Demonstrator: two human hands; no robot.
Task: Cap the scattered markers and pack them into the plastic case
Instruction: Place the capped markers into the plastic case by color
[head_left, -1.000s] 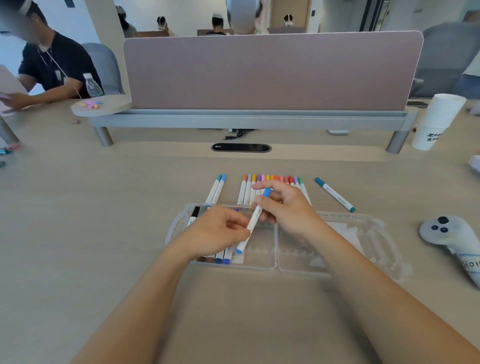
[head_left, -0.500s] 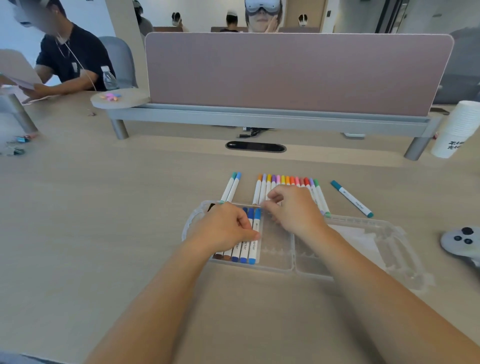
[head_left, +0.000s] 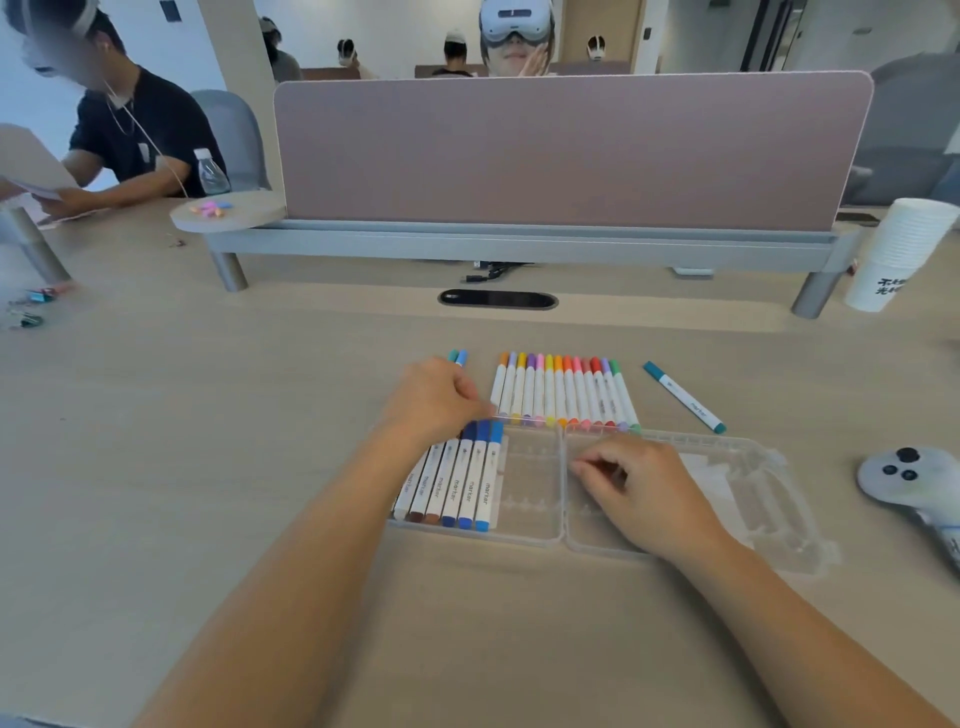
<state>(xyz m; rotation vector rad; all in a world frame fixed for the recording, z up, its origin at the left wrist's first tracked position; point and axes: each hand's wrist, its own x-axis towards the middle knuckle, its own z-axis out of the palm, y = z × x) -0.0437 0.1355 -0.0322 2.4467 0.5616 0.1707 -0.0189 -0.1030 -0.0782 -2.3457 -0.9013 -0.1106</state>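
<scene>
A: Where is the plastic case (head_left: 519, 538)?
B: Lying open on the counter (head_left: 208, 467), 2 clear halves side by side. 6 capped markers (head_left: 457, 488) lie packed in its left half, browns then blues, the blue caps pointing away.
A: And the hands?
B: Apart. The left hand (head_left: 436, 400) is over the case's far left corner with its fingers curled. It covers 2 markers whose teal and blue caps (head_left: 457, 357) poke out beyond it; whether it grips them I cannot tell. The right hand (head_left: 644, 491) is over the right half, fingers loosely bent, holding nothing.
A: What lies loose?
B: A row of capped markers (head_left: 561, 395) right against the case's far edge, and 1 teal marker (head_left: 683, 397) aslant to the right, apart. A grey controller (head_left: 904, 475) rests far right, with a stack of paper cups (head_left: 904, 249) beyond it
</scene>
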